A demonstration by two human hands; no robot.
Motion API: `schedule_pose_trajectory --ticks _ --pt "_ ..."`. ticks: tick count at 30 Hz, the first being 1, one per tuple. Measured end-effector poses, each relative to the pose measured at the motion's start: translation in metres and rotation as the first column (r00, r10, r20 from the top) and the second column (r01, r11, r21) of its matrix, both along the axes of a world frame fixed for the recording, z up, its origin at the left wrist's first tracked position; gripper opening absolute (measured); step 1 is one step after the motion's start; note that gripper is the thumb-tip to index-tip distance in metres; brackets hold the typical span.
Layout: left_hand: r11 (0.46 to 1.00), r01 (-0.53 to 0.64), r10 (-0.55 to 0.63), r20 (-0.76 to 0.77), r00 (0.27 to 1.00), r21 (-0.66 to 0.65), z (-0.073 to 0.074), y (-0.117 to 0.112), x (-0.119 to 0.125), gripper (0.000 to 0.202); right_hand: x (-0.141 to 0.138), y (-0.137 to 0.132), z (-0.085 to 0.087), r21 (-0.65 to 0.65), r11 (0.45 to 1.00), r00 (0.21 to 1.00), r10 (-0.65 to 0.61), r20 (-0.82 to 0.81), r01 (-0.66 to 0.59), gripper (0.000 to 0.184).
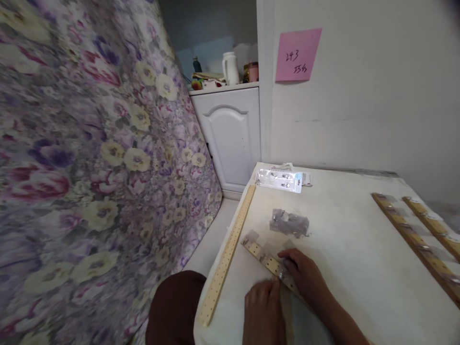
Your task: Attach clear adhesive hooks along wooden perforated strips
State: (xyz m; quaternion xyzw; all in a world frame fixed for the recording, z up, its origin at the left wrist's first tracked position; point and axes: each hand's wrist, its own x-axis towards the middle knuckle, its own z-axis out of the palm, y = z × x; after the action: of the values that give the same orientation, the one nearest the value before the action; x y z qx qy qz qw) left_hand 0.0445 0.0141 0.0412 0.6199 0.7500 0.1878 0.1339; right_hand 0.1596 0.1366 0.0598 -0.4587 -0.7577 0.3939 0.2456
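Observation:
A short pale wooden strip with drilled holes [254, 248] lies slantwise on the white table, small clear and metallic fittings along it. My left hand [262, 302] is closed at the strip's near edge, thumb side and fingertips pressed against it. Across the strip's far side rests my right hand [305, 274], its fingers curled in by a small shiny fitting [281, 274]. Whatever sits under the right fingers is hidden. Just beyond the hands is a crumpled greyish plastic bag of small parts [289, 224].
A long perforated strip [228, 254] runs along the table's left edge. Clear blister packs [280, 179] lie at the back. Two brown wooden strips with fittings [413, 235] are at the right. A flowered curtain [108, 167] hangs left; a white cabinet [232, 139] stands behind.

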Motion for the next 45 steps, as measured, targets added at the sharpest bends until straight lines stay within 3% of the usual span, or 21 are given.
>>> schedule_pose_trajectory --ticks 6,19,31,45 --pt "1.0 0.005 -0.004 0.035 0.999 -0.027 0.009 0.0 0.0 0.063 0.0 -0.001 0.001 0.011 1.0 1.0 -0.005 0.003 0.005 0.026" --pt "1.0 0.005 -0.005 0.028 1.0 -0.012 0.011 -0.001 0.0 0.061 0.0 -0.001 -0.002 0.027 1.0 1.0 -0.009 -0.005 0.009 0.026" --pt "0.995 0.021 -0.015 0.057 0.998 -0.101 0.025 -0.001 0.0 0.059 0.0 -0.001 0.002 0.011 1.0 1.0 -0.017 0.009 0.017 0.027" --pt "0.999 0.019 -0.02 -0.035 0.999 -0.035 0.014 0.0 0.002 0.061 0.0 -0.001 0.001 0.028 0.999 1.0 -0.024 -0.001 0.024 0.027"
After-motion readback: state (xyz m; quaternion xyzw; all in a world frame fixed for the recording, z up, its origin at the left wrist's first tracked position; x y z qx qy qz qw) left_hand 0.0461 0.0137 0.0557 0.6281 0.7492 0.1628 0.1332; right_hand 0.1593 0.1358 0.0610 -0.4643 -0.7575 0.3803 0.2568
